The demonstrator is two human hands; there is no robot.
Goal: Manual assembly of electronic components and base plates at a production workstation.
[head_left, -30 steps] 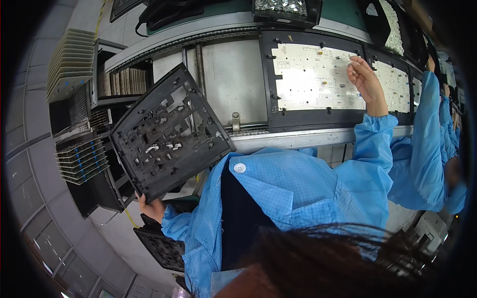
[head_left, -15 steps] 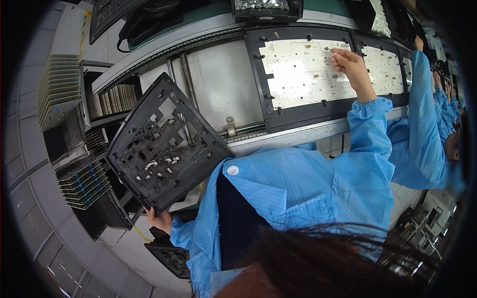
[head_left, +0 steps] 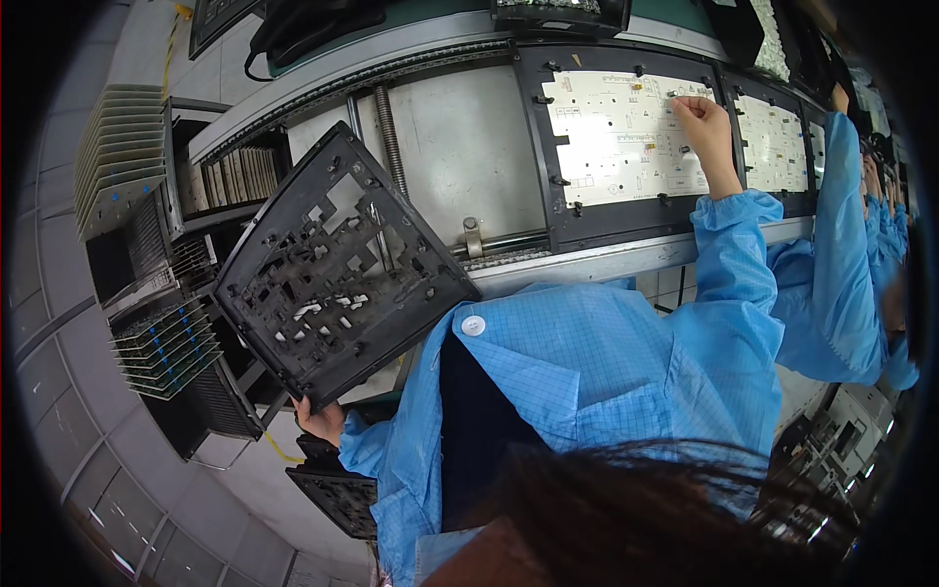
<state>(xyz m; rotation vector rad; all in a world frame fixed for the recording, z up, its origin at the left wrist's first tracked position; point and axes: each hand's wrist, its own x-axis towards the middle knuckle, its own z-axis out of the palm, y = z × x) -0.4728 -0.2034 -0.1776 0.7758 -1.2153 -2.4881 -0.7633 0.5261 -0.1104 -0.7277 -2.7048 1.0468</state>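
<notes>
Clasping black frame (head_left: pixel 333 264) edge, left hand (head_left: pixel 321 421); right hand (head_left: pixel 704 125) pinched over white board (head_left: pixel 602 127), contents unclear; bare metal (head_left: pixel 465 147) between.

A: What sort of place is this?
B: A factory, on an electronics assembly line.
A: What shows it?
B: Circuit boards (head_left: pixel 606 147) sit in black frames (head_left: pixel 616 223) along a metal rail (head_left: pixel 587 265). Slotted racks (head_left: pixel 115 256) hold more boards, a bin (head_left: pixel 553 25) holds small shiny parts (head_left: pixel 572 4), and several people (head_left: pixel 843 264) in blue coats (head_left: pixel 616 362) line the rail.
</notes>
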